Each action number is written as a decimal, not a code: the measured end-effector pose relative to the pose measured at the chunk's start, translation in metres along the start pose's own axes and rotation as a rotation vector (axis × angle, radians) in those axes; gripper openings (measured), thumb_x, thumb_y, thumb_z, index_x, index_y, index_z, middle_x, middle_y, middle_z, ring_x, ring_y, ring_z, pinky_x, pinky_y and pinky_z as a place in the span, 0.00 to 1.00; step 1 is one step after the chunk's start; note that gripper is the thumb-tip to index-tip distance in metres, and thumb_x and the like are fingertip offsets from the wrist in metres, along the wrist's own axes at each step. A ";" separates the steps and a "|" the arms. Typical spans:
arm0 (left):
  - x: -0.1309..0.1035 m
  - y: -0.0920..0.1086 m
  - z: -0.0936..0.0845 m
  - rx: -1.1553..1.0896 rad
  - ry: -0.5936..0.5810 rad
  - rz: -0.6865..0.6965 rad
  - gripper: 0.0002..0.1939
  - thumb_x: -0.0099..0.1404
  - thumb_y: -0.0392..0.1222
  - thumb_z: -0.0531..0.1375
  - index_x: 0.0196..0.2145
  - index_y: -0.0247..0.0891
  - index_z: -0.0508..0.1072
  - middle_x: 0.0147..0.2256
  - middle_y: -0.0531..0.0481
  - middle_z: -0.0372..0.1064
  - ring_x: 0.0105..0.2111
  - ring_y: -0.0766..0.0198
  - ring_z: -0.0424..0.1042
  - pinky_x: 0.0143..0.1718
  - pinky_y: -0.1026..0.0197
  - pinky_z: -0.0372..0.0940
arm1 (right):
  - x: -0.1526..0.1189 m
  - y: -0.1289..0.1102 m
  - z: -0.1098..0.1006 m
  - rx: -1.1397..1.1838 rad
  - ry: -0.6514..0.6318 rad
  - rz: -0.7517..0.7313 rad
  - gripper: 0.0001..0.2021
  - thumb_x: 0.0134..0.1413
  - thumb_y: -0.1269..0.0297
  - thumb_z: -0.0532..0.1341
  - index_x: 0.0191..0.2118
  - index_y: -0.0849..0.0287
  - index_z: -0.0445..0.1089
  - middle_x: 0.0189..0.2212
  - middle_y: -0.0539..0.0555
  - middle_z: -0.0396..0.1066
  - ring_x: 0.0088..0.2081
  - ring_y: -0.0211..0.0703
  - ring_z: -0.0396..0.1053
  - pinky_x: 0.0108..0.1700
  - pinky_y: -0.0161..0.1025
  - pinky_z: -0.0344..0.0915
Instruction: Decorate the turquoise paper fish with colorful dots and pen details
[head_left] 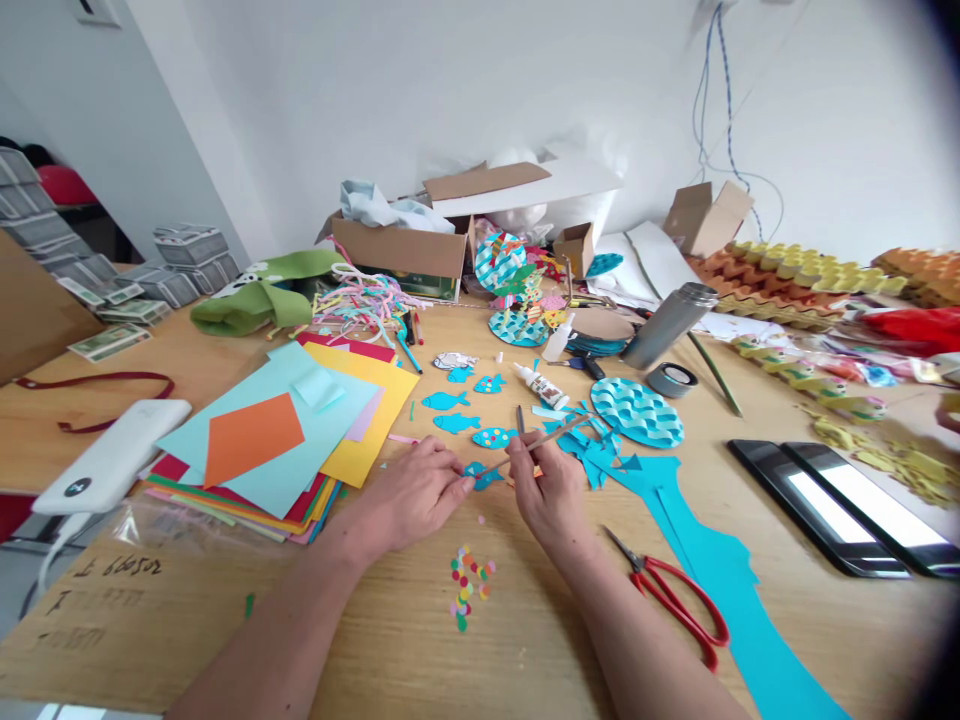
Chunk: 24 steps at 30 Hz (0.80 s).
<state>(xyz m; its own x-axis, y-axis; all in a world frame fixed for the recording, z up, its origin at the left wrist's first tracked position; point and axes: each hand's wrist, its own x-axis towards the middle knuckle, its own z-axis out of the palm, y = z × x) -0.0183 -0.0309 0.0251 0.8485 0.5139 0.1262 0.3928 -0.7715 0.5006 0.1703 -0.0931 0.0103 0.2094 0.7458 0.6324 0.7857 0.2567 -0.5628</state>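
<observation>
My left hand rests on the table with its fingers together, thumb and fingertips on the edge of a small blue paper fish. My right hand grips a thin brown stick, its lower end touching that fish. A short dark piece also pokes up by the right fingers; I cannot tell what it is. Just beyond lie a dotted blue fish and plain blue fish. Nearer me, small coloured paper dots are scattered. A white glue bottle lies on its side behind the right hand.
Red-handled scissors lie beside my right forearm, next to a long blue paper offcut. Stacked coloured paper sits on the left, near a white power bank. Farther right are a woven blue disc, a metal flask and black-framed panels.
</observation>
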 end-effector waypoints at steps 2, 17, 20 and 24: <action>0.000 0.000 0.001 0.001 0.002 0.003 0.21 0.77 0.45 0.46 0.43 0.37 0.77 0.43 0.46 0.75 0.49 0.54 0.64 0.55 0.49 0.60 | 0.000 0.000 0.000 0.003 -0.005 -0.004 0.14 0.65 0.66 0.53 0.26 0.55 0.61 0.19 0.47 0.66 0.20 0.37 0.65 0.24 0.32 0.56; 0.000 0.000 0.000 -0.004 0.008 -0.005 0.21 0.77 0.45 0.46 0.43 0.36 0.77 0.42 0.46 0.75 0.49 0.54 0.65 0.54 0.49 0.61 | 0.001 0.000 0.001 -0.012 -0.006 -0.010 0.14 0.66 0.65 0.53 0.26 0.55 0.61 0.19 0.48 0.67 0.20 0.37 0.67 0.25 0.32 0.57; 0.000 0.001 0.000 -0.001 0.004 -0.011 0.21 0.78 0.45 0.46 0.43 0.36 0.77 0.43 0.46 0.75 0.49 0.54 0.65 0.54 0.50 0.61 | 0.000 0.000 0.001 -0.008 0.002 -0.001 0.14 0.66 0.65 0.53 0.26 0.55 0.61 0.19 0.48 0.67 0.20 0.37 0.66 0.24 0.32 0.57; 0.000 0.000 0.001 -0.004 0.009 -0.010 0.20 0.77 0.46 0.46 0.43 0.37 0.77 0.43 0.46 0.75 0.49 0.54 0.65 0.54 0.50 0.61 | 0.000 -0.001 0.000 0.015 0.013 0.001 0.14 0.66 0.65 0.53 0.26 0.55 0.61 0.19 0.48 0.67 0.19 0.36 0.65 0.24 0.32 0.58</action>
<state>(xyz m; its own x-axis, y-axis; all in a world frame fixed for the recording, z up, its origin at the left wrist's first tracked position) -0.0177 -0.0314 0.0245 0.8416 0.5246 0.1286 0.3995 -0.7648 0.5055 0.1693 -0.0938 0.0109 0.2183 0.7378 0.6388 0.7767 0.2649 -0.5714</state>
